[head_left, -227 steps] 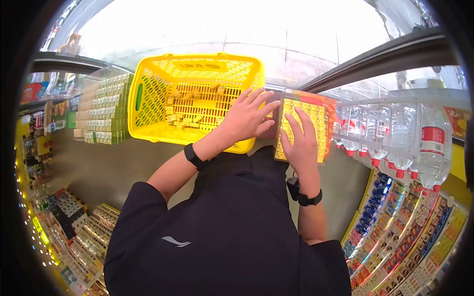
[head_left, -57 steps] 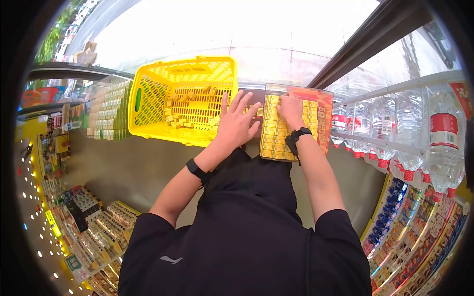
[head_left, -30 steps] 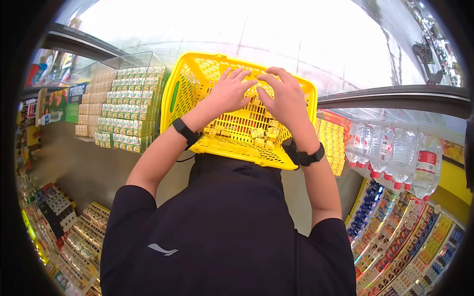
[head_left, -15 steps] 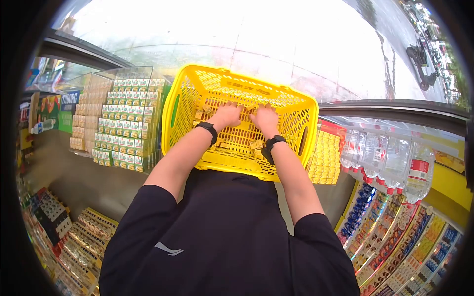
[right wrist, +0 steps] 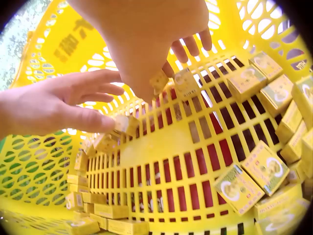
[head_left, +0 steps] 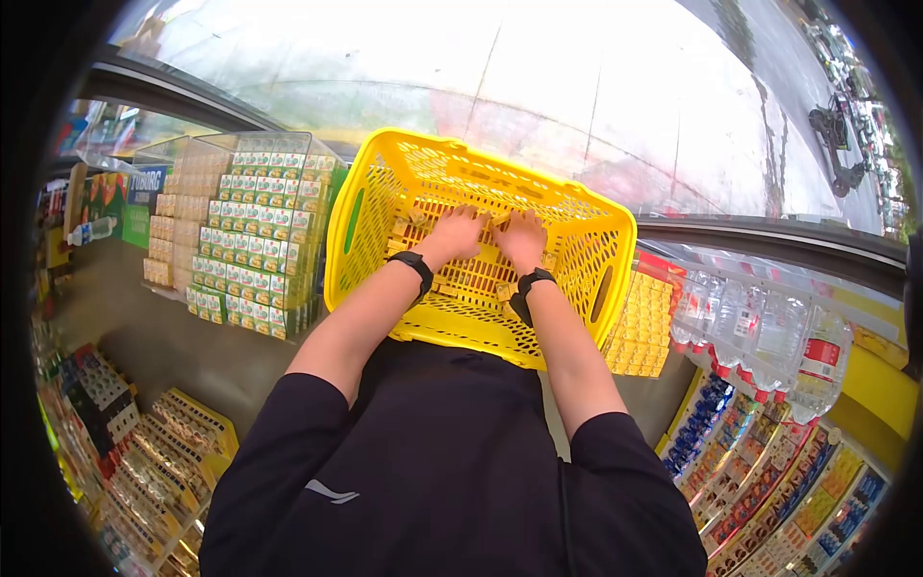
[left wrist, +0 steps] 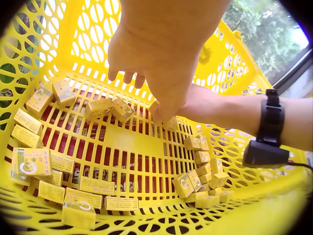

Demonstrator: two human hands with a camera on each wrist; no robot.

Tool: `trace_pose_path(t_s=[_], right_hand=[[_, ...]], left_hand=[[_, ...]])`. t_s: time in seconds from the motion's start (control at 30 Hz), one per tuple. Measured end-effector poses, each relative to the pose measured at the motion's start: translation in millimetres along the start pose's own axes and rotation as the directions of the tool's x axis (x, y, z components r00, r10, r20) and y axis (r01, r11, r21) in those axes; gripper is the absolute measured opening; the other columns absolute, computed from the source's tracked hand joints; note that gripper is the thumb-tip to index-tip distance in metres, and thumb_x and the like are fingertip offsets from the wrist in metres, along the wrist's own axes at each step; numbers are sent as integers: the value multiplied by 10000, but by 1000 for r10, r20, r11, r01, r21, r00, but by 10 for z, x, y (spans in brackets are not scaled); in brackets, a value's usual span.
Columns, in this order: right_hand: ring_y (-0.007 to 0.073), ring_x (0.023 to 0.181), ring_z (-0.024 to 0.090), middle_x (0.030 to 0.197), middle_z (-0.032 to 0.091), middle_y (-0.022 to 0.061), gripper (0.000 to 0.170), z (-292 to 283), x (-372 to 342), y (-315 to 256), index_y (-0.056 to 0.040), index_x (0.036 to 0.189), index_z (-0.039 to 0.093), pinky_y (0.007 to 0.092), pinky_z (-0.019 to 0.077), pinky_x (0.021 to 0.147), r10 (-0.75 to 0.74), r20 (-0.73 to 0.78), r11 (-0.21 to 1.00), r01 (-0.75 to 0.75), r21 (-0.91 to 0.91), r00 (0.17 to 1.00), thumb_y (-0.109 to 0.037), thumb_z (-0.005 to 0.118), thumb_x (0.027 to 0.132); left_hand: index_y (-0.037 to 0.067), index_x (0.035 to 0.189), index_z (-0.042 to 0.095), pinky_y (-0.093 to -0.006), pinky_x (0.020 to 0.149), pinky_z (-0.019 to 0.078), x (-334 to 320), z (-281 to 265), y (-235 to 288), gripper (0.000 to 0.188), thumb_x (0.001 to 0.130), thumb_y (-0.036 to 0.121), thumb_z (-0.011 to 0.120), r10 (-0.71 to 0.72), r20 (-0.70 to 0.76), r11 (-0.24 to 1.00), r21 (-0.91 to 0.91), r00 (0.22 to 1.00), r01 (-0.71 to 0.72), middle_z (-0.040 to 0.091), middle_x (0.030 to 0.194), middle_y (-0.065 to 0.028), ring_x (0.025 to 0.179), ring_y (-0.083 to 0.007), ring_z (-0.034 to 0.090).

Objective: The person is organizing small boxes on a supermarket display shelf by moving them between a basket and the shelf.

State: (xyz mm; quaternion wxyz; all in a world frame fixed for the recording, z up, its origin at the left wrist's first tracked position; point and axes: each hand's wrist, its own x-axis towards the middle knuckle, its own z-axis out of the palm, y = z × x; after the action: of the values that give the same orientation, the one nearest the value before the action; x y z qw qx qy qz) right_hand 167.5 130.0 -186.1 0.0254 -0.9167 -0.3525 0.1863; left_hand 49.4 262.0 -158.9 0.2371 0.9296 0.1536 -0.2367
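Both hands reach down into a yellow perforated basket (head_left: 351, 279). My right hand (right wrist: 146, 41) pinches a small yellow box (right wrist: 159, 81) between thumb and index finger, low over the basket floor. Beside its fingers stands a second yellow box (right wrist: 184, 83). My left hand (right wrist: 58, 100) comes in alongside with its fingers relaxed. Its thumb tip lies right at another little box (right wrist: 125, 125). In the left wrist view the back of my left hand (left wrist: 156, 54) hides part of the right one. More small boxes (left wrist: 32, 161) lie along the basket's sides, several in loose clusters.
To the right stands a display of yellow boxes (head_left: 639, 322), with large water bottles (head_left: 740, 322) behind it. Green-and-white stacked packs (head_left: 250, 240) flank the basket on the left. A window frame (head_left: 769, 236) runs behind. Snack shelves (head_left: 769, 452) fill the lower right.
Earlier both hands were toward the yellow display, the right one among its boxes. They have since moved left over the basket and down into it. The basket appears farther right in view than before.
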Motion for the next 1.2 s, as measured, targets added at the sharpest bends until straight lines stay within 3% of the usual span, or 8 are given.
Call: trace_pose_path(t_s=[0.17,0.27,0.5,0.57,0.6,0.73,0.93,1.2], right_hand=[[391,1256,605,1273,669,185,620,-436,-37,-48,-80,1088,808,538,520,1002,-58,169,998,52,40,984,-626,718,807],[388,1256,614,1283,670,207,640,-901,-180,-89,-61,986,830,509,532,1011,-53,156,998,46,46,986,-659,705,793],[385,1242,623,1263,672,231,613,-1582,-819,47,-61,991,830,474,523,1026,-42,167,997,31,65,985,-642,698,846],[393,1271,607,1297,660,230,493,-1548,-1063,211,-65,1056,808,488,498,1061,-219,-281,968,243,55,934,-517,764,865],[400,1294,590,1351,628,224,413,-1655,-1189,229,-73,1125,765,502,473,1096,-242,-276,959,273,79,930,-366,835,842],[406,1292,592,1428,587,175,383,-1689,-1602,392,-111,1128,737,500,498,1087,-245,-363,934,319,160,899,-238,891,802],[394,1280,593,1387,598,168,359,-1615,-1932,625,-108,1101,742,492,487,1076,-116,-407,923,250,293,906,-211,878,785],[372,1328,566,1445,569,149,347,-1698,-2170,1193,-121,1098,753,476,479,1112,-110,-461,926,260,274,880,-209,889,791]], left_hand=[[153,1426,550,-544,1175,429,-24,-109,54,692,788,213,812,125,-227,992,-2,966,-128,528,1500,-204,1406,-414,513],[155,1205,614,-509,1133,453,-49,-290,110,497,767,195,846,318,-413,942,35,853,-334,596,1347,-152,1337,-376,551],[145,1039,720,-475,1150,435,-322,-783,364,312,769,196,868,560,-534,772,59,633,-633,619,1356,-85,1341,-322,552],[146,1031,744,-477,1157,430,-382,-835,433,303,769,220,878,574,-537,752,46,619,-658,617,1374,-82,1352,-326,546],[147,1023,768,-480,1164,425,-421,-854,473,296,769,245,887,580,-537,738,28,613,-674,615,1392,-79,1362,-330,541],[147,1037,787,-488,1168,425,-567,-872,691,307,778,274,892,619,-525,683,-7,584,-730,613,1401,-77,1372,-338,536],[149,1062,794,-491,1164,416,-615,-769,1052,317,793,297,875,688,-505,581,-45,520,-812,618,1387,-65,1382,-327,525],[149,1016,710,-507,1178,400,-600,-744,1664,322,777,285,877,696,-521,618,86,494,-781,597,1364,-68,1382,-328,510]])
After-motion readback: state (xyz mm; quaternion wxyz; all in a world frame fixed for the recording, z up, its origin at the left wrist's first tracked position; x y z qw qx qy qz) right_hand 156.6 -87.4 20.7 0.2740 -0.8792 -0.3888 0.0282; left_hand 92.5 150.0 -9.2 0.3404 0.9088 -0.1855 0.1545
